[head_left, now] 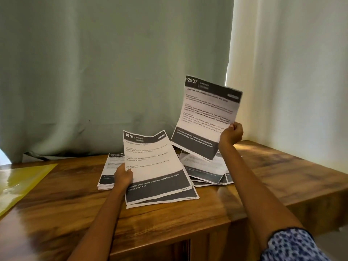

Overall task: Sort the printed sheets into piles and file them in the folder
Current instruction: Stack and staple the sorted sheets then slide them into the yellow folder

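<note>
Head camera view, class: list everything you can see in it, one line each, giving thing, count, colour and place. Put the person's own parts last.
Sheet 2937: one, white with dark bands, held up in the air, right of centre.
Sheet 1670: one, white with dark bands, top of the middle pile, far edge lifted.
Left pile: one stack, count unclear, white with dark bands, behind the left hand.
Right pile: one loose stack, count unclear, under the raised sheet.
Folder: one, yellow, flat at the table's left edge.
Table: one, brown wood.
Curtains: two, grey-green at left, cream at right, behind the table.
Sleeve: one, blue and white print, bottom right.
Left hand: grips sheet 1670's left edge.
Right hand: pinches sheet 2937's right edge.
</note>
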